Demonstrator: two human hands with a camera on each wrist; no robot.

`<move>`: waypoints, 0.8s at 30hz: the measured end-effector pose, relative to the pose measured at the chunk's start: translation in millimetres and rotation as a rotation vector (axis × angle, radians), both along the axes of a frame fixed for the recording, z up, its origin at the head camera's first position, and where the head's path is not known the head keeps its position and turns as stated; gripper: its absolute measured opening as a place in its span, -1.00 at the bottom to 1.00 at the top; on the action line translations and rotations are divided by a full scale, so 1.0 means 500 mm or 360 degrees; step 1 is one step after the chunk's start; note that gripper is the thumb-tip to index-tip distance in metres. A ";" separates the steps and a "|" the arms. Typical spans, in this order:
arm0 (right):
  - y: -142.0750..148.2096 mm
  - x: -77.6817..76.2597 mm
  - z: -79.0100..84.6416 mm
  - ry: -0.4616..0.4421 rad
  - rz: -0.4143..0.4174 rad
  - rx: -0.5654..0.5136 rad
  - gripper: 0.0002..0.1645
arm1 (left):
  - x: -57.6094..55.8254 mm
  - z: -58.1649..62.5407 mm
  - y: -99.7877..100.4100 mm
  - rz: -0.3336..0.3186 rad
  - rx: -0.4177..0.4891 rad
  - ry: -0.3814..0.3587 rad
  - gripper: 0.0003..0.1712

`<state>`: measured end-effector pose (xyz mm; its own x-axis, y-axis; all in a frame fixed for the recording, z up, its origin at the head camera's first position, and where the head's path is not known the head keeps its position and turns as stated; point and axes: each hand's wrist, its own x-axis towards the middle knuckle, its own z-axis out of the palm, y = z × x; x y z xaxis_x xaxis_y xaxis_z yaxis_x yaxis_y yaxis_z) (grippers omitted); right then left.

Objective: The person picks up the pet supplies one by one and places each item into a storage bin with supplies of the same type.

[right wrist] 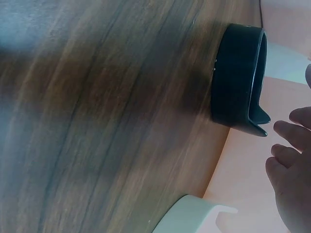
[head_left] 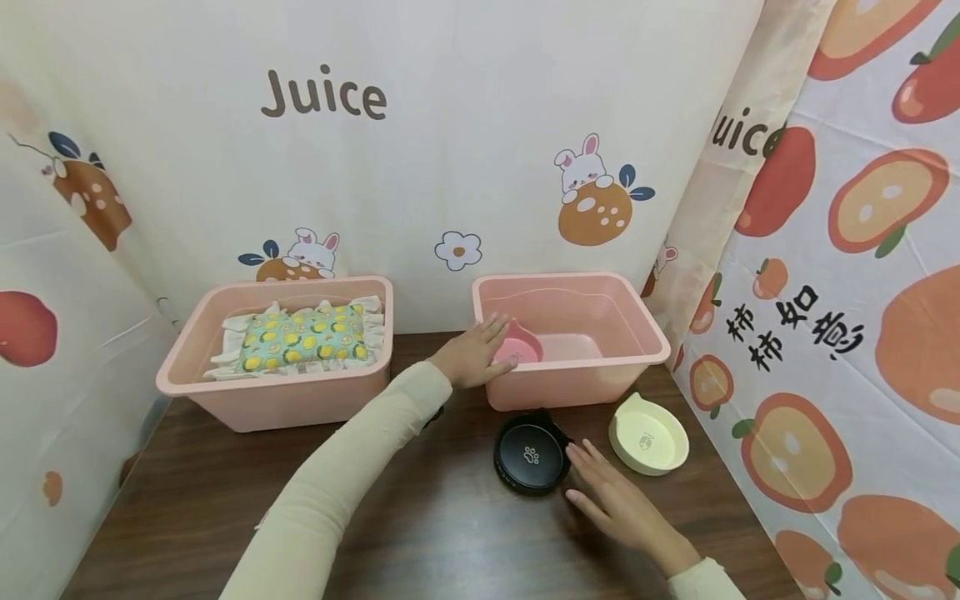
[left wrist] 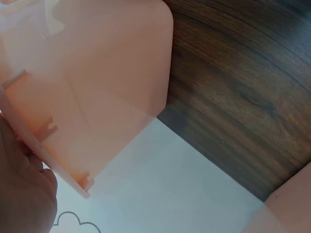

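My left hand (head_left: 468, 354) is at the left end of the right-hand pink bin (head_left: 570, 387), fingers extended over its rim; whether it touches the rim is hard to tell. Inside that bin, beside these fingers, lies a pink bowl (head_left: 525, 342) with a pointed edge. On the table in front stands a black bowl (head_left: 531, 454) with a paw print inside. Just right of it hovers my right hand (head_left: 618, 504), fingers stretched towards the bowl and holding nothing. In the right wrist view, a small gap separates the fingertips (right wrist: 284, 128) from the black bowl (right wrist: 235, 77).
A pale yellow bowl (head_left: 648, 437) stands right of the black one. At the left is another pink bin (head_left: 300, 400) holding a lemon-patterned cushion (head_left: 303, 337) with white frills. Printed cloth (head_left: 450, 167) hangs behind and on both sides of the dark wooden table (head_left: 435, 533).
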<state>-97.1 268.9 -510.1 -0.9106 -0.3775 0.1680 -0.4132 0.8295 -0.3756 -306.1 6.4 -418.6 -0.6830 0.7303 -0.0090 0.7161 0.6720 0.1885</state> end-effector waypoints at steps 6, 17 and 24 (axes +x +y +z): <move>-0.008 -0.007 0.002 0.0052 0.0045 0.0005 -0.26 | 0.004 0.002 0.001 -0.0011 -0.0026 0.0031 -0.10; -0.021 -0.023 -0.001 0.0101 0.0118 0.0010 -0.26 | 0.002 0.001 0.005 0.0009 -0.0102 0.0060 -0.10; -0.036 -0.032 -0.013 0.0144 0.0175 0.0035 -0.26 | 0.002 -0.003 0.005 0.0009 -0.0089 0.0076 -0.09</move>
<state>-113.3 250.6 -516.6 -0.8449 -0.4789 0.2382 -0.5337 0.7850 -0.3147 -304.9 9.0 -420.3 -0.6879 0.7256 -0.0168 0.7194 0.6848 0.1163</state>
